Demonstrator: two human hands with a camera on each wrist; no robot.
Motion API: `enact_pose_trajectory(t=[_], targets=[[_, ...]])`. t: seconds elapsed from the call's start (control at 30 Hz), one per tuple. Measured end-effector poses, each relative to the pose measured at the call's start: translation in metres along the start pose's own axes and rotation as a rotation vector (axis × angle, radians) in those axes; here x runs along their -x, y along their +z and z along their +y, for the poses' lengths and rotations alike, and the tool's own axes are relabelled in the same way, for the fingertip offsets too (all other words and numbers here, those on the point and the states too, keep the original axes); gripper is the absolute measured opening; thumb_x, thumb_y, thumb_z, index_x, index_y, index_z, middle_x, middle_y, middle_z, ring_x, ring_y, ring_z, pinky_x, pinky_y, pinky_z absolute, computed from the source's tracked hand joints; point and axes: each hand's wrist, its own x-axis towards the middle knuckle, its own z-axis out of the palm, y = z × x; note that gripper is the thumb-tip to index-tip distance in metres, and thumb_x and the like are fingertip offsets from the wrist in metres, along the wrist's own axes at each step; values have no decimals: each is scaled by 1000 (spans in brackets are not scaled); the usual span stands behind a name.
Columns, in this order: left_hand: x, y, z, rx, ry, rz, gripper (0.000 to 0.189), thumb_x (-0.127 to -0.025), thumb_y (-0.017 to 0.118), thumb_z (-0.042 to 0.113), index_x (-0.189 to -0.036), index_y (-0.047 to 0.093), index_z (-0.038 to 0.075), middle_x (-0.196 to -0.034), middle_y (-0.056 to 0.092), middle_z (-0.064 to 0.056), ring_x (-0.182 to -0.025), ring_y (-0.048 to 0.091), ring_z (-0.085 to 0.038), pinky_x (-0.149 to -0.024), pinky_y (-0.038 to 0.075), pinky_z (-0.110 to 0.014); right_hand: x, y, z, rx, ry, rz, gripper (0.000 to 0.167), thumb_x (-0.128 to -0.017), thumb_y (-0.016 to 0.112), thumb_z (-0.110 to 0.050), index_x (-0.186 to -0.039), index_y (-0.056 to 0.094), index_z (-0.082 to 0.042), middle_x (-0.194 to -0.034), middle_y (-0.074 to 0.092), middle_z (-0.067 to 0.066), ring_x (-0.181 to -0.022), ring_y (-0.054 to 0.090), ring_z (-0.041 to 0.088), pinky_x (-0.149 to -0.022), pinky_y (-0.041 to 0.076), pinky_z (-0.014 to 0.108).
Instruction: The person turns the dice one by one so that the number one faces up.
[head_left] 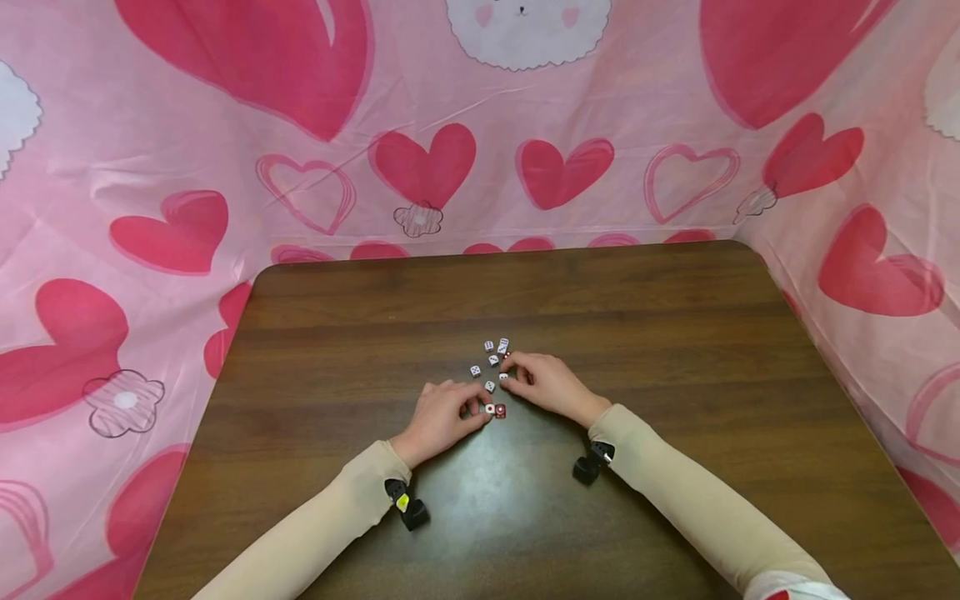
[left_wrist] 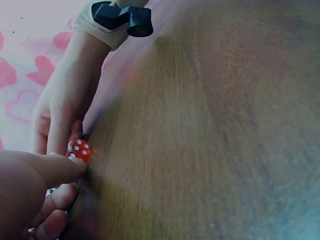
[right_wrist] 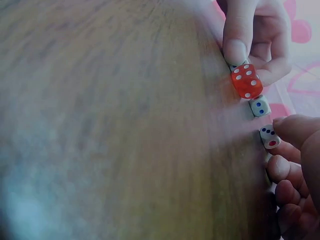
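Observation:
My left hand [head_left: 442, 419] pinches a white die [head_left: 490, 408] between thumb and index finger. Against that die's right side sits a clear red die [head_left: 500, 411]. In the right wrist view the red die [right_wrist: 247, 81] partly hides the die in the left fingertips. My right hand [head_left: 551, 386] has its thumb and index finger at another white die [head_left: 503, 377], pinched at its edge; this die [right_wrist: 270, 136] shows blue pips and a red one in the right wrist view. Beyond the right index fingertip a second red die [head_left: 506, 356] is mostly covered.
Several white dice lie loose around the hands, among them one die [head_left: 475, 371] at the left and one [head_left: 489, 346] at the far side. The brown wooden table [head_left: 337, 333] ends at a pink heart-patterned cloth [head_left: 495, 108] behind and at both sides.

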Motion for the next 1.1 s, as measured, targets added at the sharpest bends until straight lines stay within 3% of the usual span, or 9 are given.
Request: enact_pose_trajectory(t=[0.33, 0.6, 0.8, 1.1], targets=[[1, 1, -1, 1, -1, -1, 12, -91, 82, 28, -96, 71, 26, -74, 59, 18, -73, 51, -7, -74, 32, -36, 0, 0, 0, 17, -7, -6, 16, -97, 75, -25, -112, 71, -19, -72, 54, -11, -63, 49, 5, -61, 40, 26], [1, 1, -1, 6, 8, 14, 12, -91, 82, 28, -97, 71, 27, -75, 59, 18, -73, 50, -7, -74, 31, -35, 0, -1, 0, -4, -1, 10, 11, -103, 67, -26, -111, 72, -19, -76, 59, -12, -66, 51, 6, -65, 43, 28], [1, 1, 0, 7, 5, 3, 14, -90, 82, 28, -98, 71, 27, -75, 60, 17, -73, 49, -7, -74, 31, -35, 2, -2, 3, 1, -18, -21, 18, -100, 73, -24, -116, 71, -18, -75, 56, -11, -66, 50, 6, -65, 42, 28], [1, 1, 1, 22, -3, 0, 15, -91, 82, 27, -101, 71, 25, -77, 60, 15, -73, 46, -7, -74, 30, -35, -3, -4, 1, 39, 25, -37, 20, -101, 70, -29, -120, 71, -20, -74, 56, -10, -62, 49, 7, -62, 41, 28]])
